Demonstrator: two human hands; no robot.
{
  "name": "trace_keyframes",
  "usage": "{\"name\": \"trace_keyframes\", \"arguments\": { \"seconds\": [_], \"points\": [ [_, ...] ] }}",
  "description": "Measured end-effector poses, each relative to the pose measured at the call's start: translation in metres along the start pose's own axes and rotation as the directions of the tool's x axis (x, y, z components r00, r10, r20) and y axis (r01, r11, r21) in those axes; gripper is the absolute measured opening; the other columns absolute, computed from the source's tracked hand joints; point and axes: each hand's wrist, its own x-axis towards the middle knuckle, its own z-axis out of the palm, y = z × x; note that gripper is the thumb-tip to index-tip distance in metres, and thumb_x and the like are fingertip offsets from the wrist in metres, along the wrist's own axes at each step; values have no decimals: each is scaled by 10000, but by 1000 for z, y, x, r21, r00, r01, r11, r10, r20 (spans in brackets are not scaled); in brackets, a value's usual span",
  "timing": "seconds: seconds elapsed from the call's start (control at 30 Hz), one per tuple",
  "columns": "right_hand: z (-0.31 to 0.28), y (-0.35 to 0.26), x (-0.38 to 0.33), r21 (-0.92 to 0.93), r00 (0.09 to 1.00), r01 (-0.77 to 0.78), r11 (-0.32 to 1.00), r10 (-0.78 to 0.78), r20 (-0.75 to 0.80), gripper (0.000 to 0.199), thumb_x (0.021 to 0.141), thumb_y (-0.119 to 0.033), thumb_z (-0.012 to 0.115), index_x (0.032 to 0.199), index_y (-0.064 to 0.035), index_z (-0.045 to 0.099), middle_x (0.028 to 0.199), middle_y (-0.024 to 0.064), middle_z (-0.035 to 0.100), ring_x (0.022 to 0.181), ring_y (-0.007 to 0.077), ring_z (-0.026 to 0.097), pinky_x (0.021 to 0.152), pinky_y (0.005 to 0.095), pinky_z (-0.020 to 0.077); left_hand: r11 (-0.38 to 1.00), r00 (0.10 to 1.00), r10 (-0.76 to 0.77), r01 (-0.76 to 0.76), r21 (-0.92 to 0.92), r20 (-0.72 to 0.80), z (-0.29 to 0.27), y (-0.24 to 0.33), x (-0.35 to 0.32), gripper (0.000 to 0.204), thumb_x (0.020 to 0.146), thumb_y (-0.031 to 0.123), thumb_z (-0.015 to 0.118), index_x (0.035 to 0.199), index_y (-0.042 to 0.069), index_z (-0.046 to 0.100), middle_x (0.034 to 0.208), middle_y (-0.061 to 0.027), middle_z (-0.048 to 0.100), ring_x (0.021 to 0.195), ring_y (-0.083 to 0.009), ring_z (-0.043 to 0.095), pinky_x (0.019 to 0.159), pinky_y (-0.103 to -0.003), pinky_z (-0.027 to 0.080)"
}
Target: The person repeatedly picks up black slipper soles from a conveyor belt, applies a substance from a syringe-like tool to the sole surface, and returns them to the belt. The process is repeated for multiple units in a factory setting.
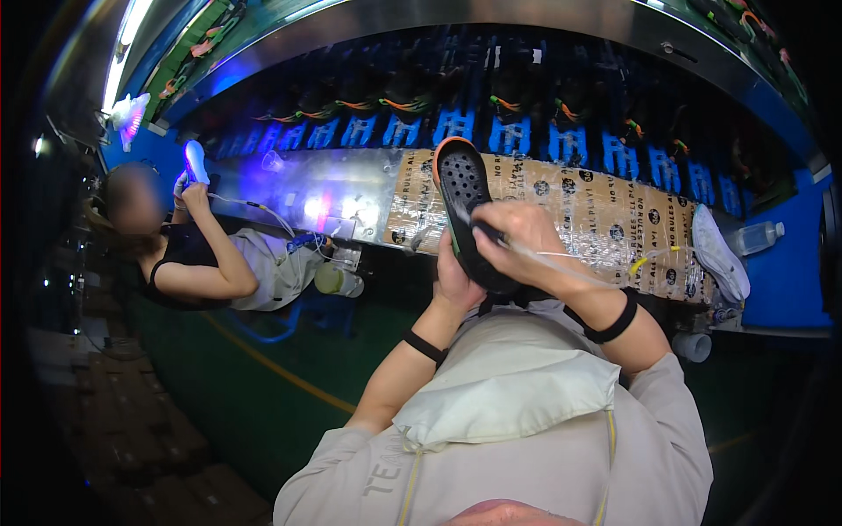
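My left hand (454,273) is closed around the lower side of a shoe sole (462,181), tilted up in front of my body. The sole is black inside with many small holes, and has an orange rim at its toe end. Over its middle, my right hand (524,235) grips a dark-handled tool (488,231); its tip is blurred, so I cannot tell its exact kind. A thin pale tube (574,257) trails from my right hand toward the right. The heel end of the sole is partly hidden by my right hand.
A bench covered in printed brown paper under clear film (574,206) lies ahead. Behind it runs a row of blue holders (509,138) with dark shoe parts. A plastic bottle (759,237) and white cloth-like item (721,254) lie at right. A co-worker (206,250) sits at left.
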Motion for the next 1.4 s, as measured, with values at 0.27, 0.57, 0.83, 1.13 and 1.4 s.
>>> {"name": "trace_keyframes", "arguments": {
  "seconds": [0.27,0.57,0.83,1.13,1.4],
  "points": [
    [-36,-19,15,112,996,-85,990,87,-11,212,868,-75,771,1064,3,790,1013,200,790,908,359,774,823,412,605,984,980,-21,56,-171,198,12,3,-1,708,1114,598,236,1510,98,541,1450,-174,635,1311,-336,649,1135,-522,524],
    [-7,6,34,238,948,316,919,-298,-109,294,863,-68,800,1154,-48,765,920,118,729,878,327,686,823,416,540,999,998,23,-20,-48,56,27,8,-11,741,1064,660,350,1595,157,468,1535,-119,590,1382,-312,609,1162,-502,511],
    [-20,1,34,55,920,390,919,-386,-69,246,853,-95,805,1098,-88,792,881,66,723,897,277,641,833,404,473,999,999,46,-46,0,6,35,8,-8,794,1042,710,395,1596,146,461,1545,-121,576,1393,-305,597,1181,-493,497],
    [-21,-4,31,75,911,412,908,-413,-15,240,837,-151,827,1073,-114,809,897,45,752,907,254,655,829,407,467,993,983,106,-112,32,151,37,17,-7,753,1061,655,370,1597,133,456,1584,-157,520,1427,-322,558,1216,-502,454],
    [-30,-13,26,159,903,404,901,-420,91,229,851,-120,806,1080,-106,800,858,61,710,871,277,636,811,411,453,991,982,129,-134,30,135,16,30,2,817,1019,754,407,1525,123,524,1496,-157,592,1359,-342,605,1172,-508,497]
  ]
}}
